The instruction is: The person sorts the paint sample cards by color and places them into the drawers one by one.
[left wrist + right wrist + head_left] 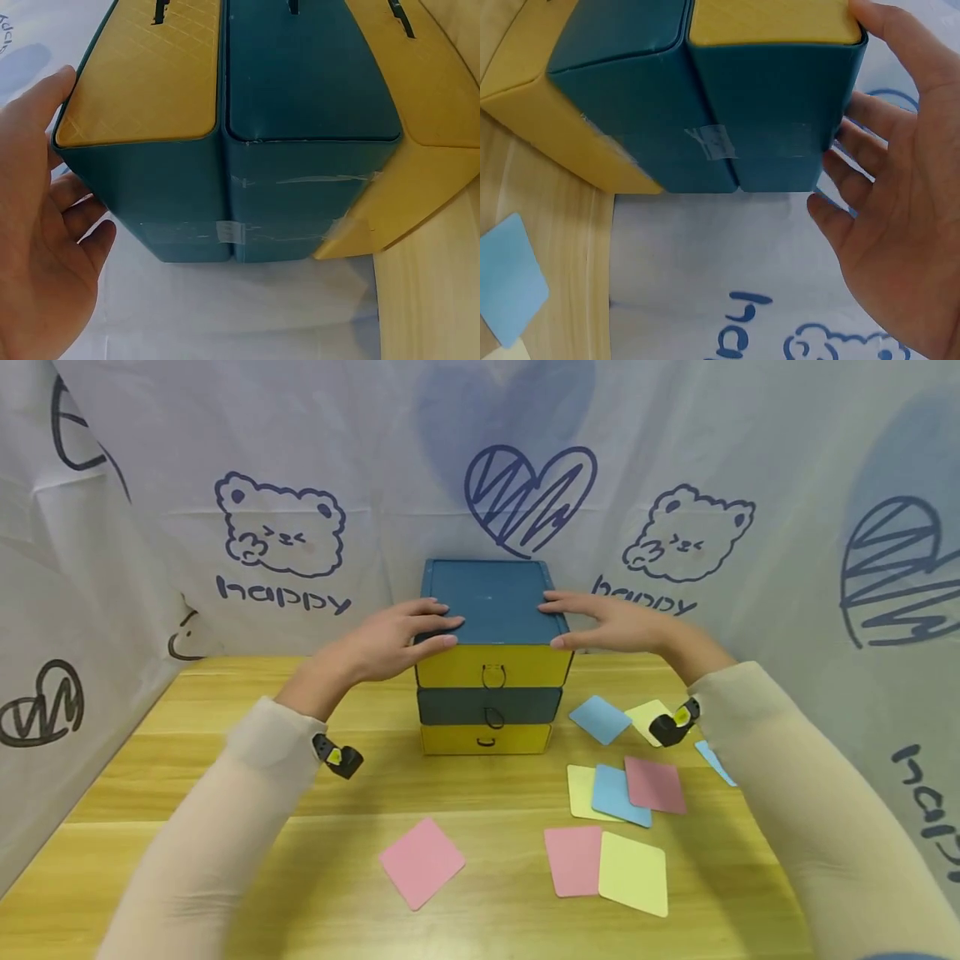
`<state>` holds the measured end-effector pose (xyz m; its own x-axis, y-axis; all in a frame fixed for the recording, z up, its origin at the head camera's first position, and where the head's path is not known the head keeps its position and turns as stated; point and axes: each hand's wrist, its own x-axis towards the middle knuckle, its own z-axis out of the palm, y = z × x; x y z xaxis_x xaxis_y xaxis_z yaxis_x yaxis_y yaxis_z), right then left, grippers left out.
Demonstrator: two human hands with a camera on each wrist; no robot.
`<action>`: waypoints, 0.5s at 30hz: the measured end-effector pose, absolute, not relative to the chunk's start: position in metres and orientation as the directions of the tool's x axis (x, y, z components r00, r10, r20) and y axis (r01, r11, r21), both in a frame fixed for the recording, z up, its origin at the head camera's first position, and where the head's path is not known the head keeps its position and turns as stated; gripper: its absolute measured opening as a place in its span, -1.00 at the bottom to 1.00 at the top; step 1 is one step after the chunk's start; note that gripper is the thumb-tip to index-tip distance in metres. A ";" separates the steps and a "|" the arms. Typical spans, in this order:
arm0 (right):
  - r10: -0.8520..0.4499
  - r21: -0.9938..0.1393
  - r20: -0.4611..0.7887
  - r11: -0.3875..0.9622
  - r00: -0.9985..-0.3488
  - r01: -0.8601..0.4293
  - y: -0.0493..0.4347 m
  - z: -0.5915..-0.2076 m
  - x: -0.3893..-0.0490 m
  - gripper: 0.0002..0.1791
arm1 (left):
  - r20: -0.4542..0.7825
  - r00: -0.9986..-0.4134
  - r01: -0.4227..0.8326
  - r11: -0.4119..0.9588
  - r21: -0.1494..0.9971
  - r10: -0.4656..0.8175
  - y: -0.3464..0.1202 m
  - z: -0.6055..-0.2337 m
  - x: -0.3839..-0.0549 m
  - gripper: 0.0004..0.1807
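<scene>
A small chest of three stacked drawers (491, 705) stands at the back middle of the table, with a blue top (491, 597). The upper and lower drawer fronts are yellow and the middle one is dark teal, each with a small dark pull loop. My left hand (386, 639) rests with extended fingers on the top's left edge. On the opposite edge lie the fingers of my right hand (618, 622). In the left wrist view, clear tape (232, 231) runs across the chest's side. All drawers look closed.
Square paper cards lie on the table (315, 877): a pink card (422, 863) in front, a yellow card (633, 872) overlapping another pink one, and several blue, yellow and pink ones at right. A white curtain (405, 468) with bear and heart drawings hangs behind the chest.
</scene>
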<state>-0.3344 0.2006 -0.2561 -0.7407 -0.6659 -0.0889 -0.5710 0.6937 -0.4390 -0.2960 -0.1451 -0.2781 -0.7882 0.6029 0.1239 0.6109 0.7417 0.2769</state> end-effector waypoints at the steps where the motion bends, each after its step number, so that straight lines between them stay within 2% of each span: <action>1: -0.658 -0.440 -0.093 0.700 -0.747 -0.563 0.204 -0.256 -0.334 -0.21 | 0.124 -0.786 0.613 0.739 0.281 0.605 -0.142 -0.278 -0.298 -0.41; 12: -0.607 -0.454 -0.122 0.738 -0.785 -0.500 0.221 -0.256 -0.334 -0.16 | 0.138 -0.742 0.656 0.668 0.352 0.656 -0.129 -0.276 -0.316 -0.51; 15: -0.600 -0.467 -0.112 0.736 -0.792 -0.491 0.222 -0.256 -0.330 -0.16 | 0.129 -0.732 0.667 0.664 0.340 0.669 -0.130 -0.272 -0.322 -0.49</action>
<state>-0.3299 0.2217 -0.2557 -0.7922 -0.5999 -0.1124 -0.4907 0.7355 -0.4672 -0.3216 -0.1297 -0.2718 -0.7319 0.6691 0.1295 0.6667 0.6635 0.3396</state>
